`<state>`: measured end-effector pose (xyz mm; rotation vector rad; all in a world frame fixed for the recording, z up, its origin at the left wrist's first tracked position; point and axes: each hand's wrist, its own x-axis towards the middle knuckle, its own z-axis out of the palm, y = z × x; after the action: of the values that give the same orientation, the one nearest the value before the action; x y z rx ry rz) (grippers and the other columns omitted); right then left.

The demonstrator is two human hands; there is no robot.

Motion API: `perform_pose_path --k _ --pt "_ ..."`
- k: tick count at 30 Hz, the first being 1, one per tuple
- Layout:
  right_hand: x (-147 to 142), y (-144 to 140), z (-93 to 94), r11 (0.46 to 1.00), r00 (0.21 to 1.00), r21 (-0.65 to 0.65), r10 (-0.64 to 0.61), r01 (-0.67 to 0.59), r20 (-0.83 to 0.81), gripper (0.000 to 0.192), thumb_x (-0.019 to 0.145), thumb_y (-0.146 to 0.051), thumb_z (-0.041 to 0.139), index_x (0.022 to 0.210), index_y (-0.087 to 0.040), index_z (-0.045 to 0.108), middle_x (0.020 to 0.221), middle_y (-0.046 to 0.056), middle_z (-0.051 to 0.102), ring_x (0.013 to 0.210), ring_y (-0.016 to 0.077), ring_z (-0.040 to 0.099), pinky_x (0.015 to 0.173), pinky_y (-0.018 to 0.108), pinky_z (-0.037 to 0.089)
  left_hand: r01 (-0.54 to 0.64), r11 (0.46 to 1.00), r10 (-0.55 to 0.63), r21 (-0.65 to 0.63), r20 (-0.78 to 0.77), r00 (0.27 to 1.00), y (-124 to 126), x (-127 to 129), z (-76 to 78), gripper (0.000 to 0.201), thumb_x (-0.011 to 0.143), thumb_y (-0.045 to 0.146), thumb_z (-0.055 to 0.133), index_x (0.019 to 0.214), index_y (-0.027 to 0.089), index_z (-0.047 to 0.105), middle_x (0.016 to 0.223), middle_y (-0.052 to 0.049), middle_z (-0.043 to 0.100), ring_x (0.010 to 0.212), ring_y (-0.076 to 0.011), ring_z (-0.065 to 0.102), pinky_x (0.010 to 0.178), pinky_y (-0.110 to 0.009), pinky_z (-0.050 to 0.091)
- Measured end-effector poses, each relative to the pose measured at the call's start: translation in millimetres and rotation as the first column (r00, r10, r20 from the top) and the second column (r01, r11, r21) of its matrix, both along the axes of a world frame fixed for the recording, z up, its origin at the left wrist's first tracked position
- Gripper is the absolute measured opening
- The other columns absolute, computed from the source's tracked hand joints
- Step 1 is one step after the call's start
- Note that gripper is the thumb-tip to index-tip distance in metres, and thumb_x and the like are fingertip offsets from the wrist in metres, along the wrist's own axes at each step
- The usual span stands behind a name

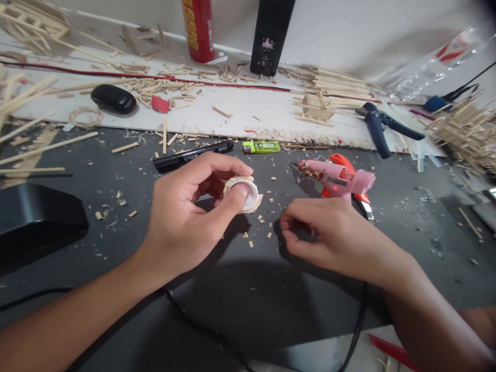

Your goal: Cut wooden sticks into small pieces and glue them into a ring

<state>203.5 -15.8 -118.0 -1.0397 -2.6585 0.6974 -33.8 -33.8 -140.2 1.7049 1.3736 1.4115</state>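
My left hand [189, 212] is closed around a small white bottle-cap-like ring [252, 194], with the thumb pressed inside it. Short flat pieces of wood [253, 205] are fixed around the ring's outside. My right hand [325, 235] rests low over the dark table, its fingers curled together; whatever they may hold is hidden. Just behind that hand lies a pink glue gun [333, 175] with a small red light on and its nozzle pointing left. Tiny wood chips [261, 219] are scattered between my hands.
Behind my hands lie a black marker [194, 155], a green lighter [261, 147] and orange-handled cutters [343, 161]. Farther back are a black mouse [113, 98], dark blue pliers [382, 126], a red can [198, 31] and many sticks. A black cable [201, 328] crosses the front.
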Motion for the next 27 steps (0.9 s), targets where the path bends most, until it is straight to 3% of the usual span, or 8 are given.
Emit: perform_pose_path --k 3,6,15,17,19,23,25,27 --pt "0.7 -1.9 1.3 0.997 0.998 -0.022 0.068 -0.068 0.006 0.009 0.097 -0.012 0.064 0.099 -0.017 0.072 0.088 0.002 0.068 0.077 0.0149 0.063 0.069 0.029 0.043 0.004 1.0 -0.004 0.006 0.002 1.0 0.1 0.0 -0.1 0.012 0.093 0.017 0.075 0.099 0.028 0.075 0.08 0.008 0.074 0.064 -0.0068 0.065 0.06 -0.02 0.056" --pt "0.6 -3.4 -1.4 0.99 0.99 -0.028 0.138 -0.137 0.038 0.018 0.106 -0.02 0.058 0.103 -0.018 0.076 0.094 0.005 0.07 0.082 0.0175 0.067 0.073 0.031 0.045 0.011 1.0 -0.011 0.011 0.0 1.0 0.4 0.1 -0.9 0.011 0.092 0.018 0.076 0.098 0.028 0.075 0.083 0.007 0.075 0.064 -0.007 0.066 0.06 -0.021 0.056" --pt "-6.3 -0.9 -12.4 0.962 0.97 0.156 0.207 -0.225 0.124 0.026 0.109 -0.016 0.047 0.094 -0.012 0.068 0.086 0.006 0.061 0.072 0.0189 0.056 0.066 0.036 0.039 0.008 0.999 -0.008 0.046 0.009 1.0 2.4 -0.1 -1.7 0.009 0.091 0.02 0.078 0.097 0.026 0.076 0.08 0.008 0.075 0.06 -0.0073 0.064 0.056 -0.021 0.055" --pt "-6.3 -2.2 -10.1 0.977 0.98 0.09 0.192 -0.195 0.046 0.025 0.111 -0.018 0.045 0.095 -0.013 0.064 0.09 0.007 0.062 0.076 0.0183 0.056 0.069 0.034 0.042 0.007 0.999 -0.008 0.054 0.025 1.0 3.0 -0.5 -1.7 0.009 0.09 0.019 0.078 0.096 0.025 0.076 0.079 0.007 0.075 0.06 -0.0079 0.065 0.056 -0.022 0.055" --pt "-5.5 -4.7 -5.2 0.99 0.987 -0.063 0.123 -0.13 -0.099 0.018 0.111 -0.021 0.048 0.099 -0.016 0.061 0.091 0.005 0.064 0.078 0.0156 0.059 0.071 0.03 0.046 0.007 0.998 -0.01 0.061 0.041 0.999 3.4 -1.4 -2.0 0.009 0.09 0.02 0.078 0.097 0.026 0.076 0.079 0.006 0.075 0.061 -0.0089 0.066 0.056 -0.024 0.055" --pt "-4.9 -11.1 5.0 0.923 0.924 -0.381 -0.097 -0.057 -0.371 0.007 0.106 -0.023 0.062 0.099 -0.023 0.062 0.084 -0.003 0.066 0.072 0.0108 0.06 0.066 0.023 0.048 0.001 0.998 -0.005 0.071 0.056 0.998 2.9 -3.0 -2.1 0.01 0.09 0.026 0.08 0.099 0.027 0.077 0.08 0.005 0.075 0.061 -0.0104 0.066 0.055 -0.027 0.054" --pt "-5.8 -13.1 6.4 0.895 0.882 -0.44 -0.149 -0.072 -0.446 0.008 0.103 -0.023 0.066 0.096 -0.024 0.062 0.082 -0.004 0.066 0.074 0.0121 0.063 0.067 0.024 0.05 -0.006 0.999 0.004 0.04 0.05 0.999 2.0 -3.2 -1.2 0.009 0.091 0.025 0.078 0.1 0.029 0.076 0.081 0.005 0.075 0.064 -0.0112 0.067 0.057 -0.028 0.056" --pt "-7.1 -13.3 4.5 0.92 0.894 -0.388 -0.13 -0.053 -0.429 0.011 0.1 -0.015 0.065 0.094 -0.023 0.063 0.083 -0.002 0.066 0.074 0.0129 0.063 0.069 0.025 0.051 -0.017 1.0 0.017 -0.003 0.032 0.999 1.3 -3.4 0.0 0.009 0.093 0.026 0.076 0.101 0.03 0.076 0.083 0.005 0.075 0.067 -0.0123 0.069 0.06 -0.03 0.058"
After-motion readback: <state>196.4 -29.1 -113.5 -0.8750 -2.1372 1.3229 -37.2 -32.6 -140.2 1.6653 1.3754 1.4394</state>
